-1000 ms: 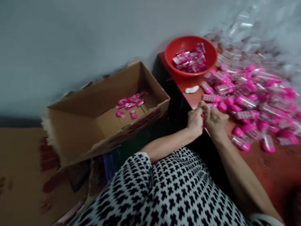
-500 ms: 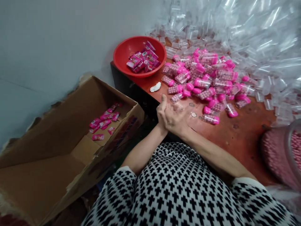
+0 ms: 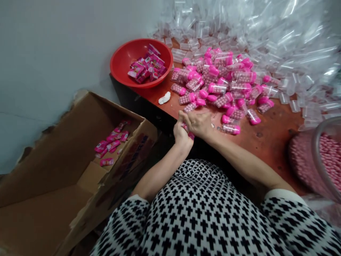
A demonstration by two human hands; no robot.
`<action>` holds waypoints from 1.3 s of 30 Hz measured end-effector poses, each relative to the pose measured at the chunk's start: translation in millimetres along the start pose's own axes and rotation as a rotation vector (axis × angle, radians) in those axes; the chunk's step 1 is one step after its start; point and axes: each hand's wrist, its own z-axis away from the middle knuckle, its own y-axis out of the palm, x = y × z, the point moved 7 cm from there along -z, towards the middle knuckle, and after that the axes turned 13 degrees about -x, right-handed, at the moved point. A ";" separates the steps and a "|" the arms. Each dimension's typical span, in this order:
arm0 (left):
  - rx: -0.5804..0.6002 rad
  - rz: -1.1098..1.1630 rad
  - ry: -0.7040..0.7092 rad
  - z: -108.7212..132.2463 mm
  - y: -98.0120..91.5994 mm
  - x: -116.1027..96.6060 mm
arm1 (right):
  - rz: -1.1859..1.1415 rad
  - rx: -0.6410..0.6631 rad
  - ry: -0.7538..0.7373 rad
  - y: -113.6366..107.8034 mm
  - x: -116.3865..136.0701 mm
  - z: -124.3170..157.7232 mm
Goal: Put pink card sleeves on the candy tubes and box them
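My left hand (image 3: 183,134) and my right hand (image 3: 200,123) are pressed together at the front edge of the table. Both are closed around a small pink piece (image 3: 191,136), of which only bits show between the fingers; its kind is hidden. Just beyond them lies a heap of clear little candy bottles (image 3: 213,76) with pink caps, filled with pale pink balls. A crumpled white scrap (image 3: 164,98) rests on the table left of the heap. Farther left, a red bowl (image 3: 117,64) holds several pink printed packets (image 3: 149,65).
An open cardboard box (image 3: 80,142) stands at the left, with several pink packets (image 3: 112,140) inside. Clear empty tubes (image 3: 266,42) are piled across the back and right of the reddish table (image 3: 266,153). A tub of pink balls (image 3: 314,160) stands at the right.
My hands have shifted and the fingers have turned, so pink now shows between them. The view has swung slightly, moving the bowl and bottles left in the picture.
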 end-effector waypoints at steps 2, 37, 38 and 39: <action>0.021 -0.034 0.036 2.2 -8.2 1.9 | 0.034 0.037 0.032 4.7 -17.6 -4.3; 0.535 -1.172 1.534 -46.3 60.4 -92.4 | 0.114 0.431 -0.538 71.0 -60.8 -69.3; 0.464 -1.195 1.550 -44.7 48.9 -99.1 | 0.136 0.429 -0.505 71.5 -58.0 -69.3; 0.380 -1.225 1.565 -45.9 39.5 -106.1 | 0.162 0.416 -0.467 71.2 -56.4 -70.3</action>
